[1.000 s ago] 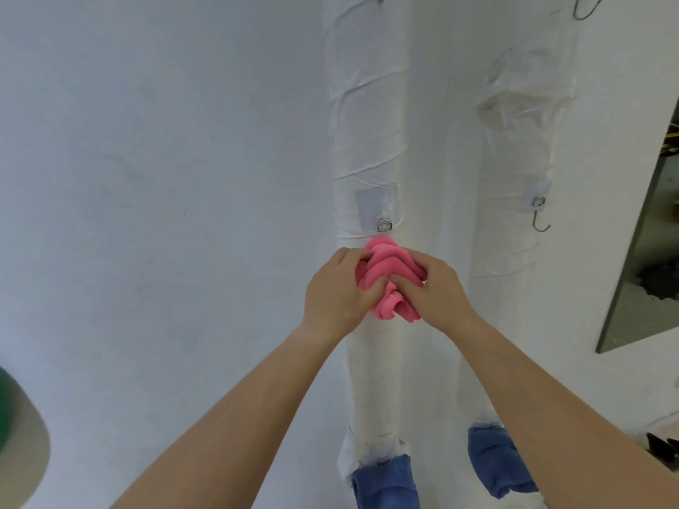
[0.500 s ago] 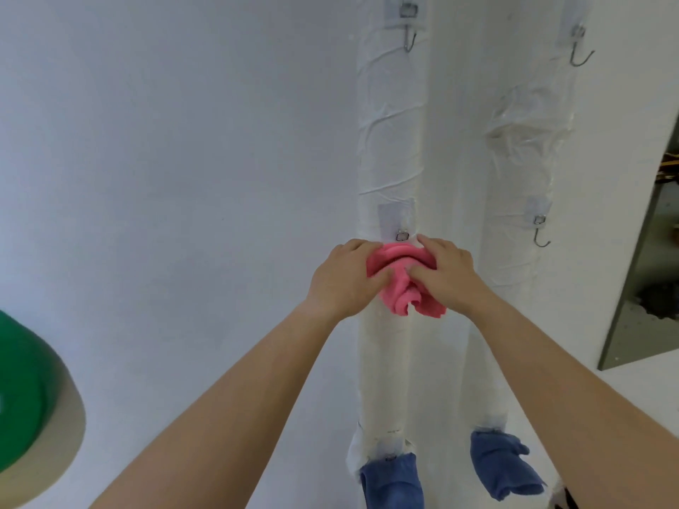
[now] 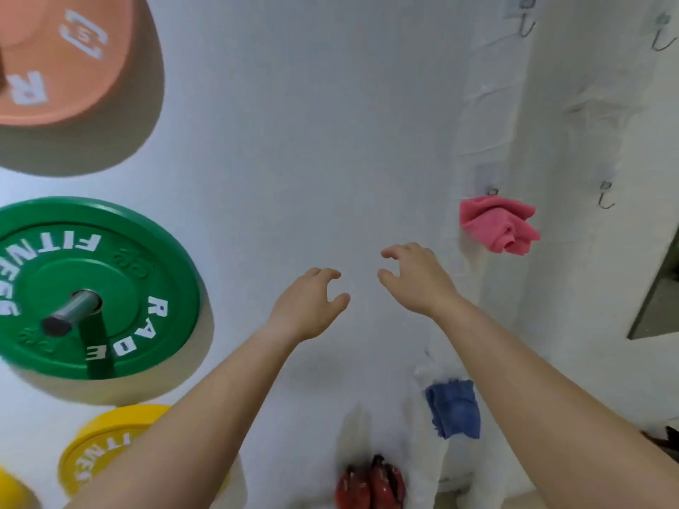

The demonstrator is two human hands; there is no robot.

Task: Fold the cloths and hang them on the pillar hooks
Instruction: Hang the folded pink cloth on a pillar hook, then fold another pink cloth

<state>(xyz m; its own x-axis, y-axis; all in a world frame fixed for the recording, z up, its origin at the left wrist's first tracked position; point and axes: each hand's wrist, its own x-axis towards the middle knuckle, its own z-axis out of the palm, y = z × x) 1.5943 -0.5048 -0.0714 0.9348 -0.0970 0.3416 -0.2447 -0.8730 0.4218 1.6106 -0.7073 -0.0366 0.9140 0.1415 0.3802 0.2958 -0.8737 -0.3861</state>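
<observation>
White wall: crumpled pink cloth (image 3: 498, 227), gripped a second ago, now hangs hooked right of released left hand (image 3: 308, 304) and right hand (image 3: 415, 279).

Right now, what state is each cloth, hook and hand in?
Pink cloth: bunched, hanging from a pillar hook, unheld.
Blue cloth: hanging lower down.
Top left hook: bare.
Top right hook: bare.
Middle right hook: bare.
Left hand: loosely curled, empty.
Right hand: loosely curled, empty.

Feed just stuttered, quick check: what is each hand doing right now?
Left hand: open, fingers loosely curled, holding nothing.
Right hand: open, holding nothing, apart from the pink cloth hanging on the pillar hook.
</observation>
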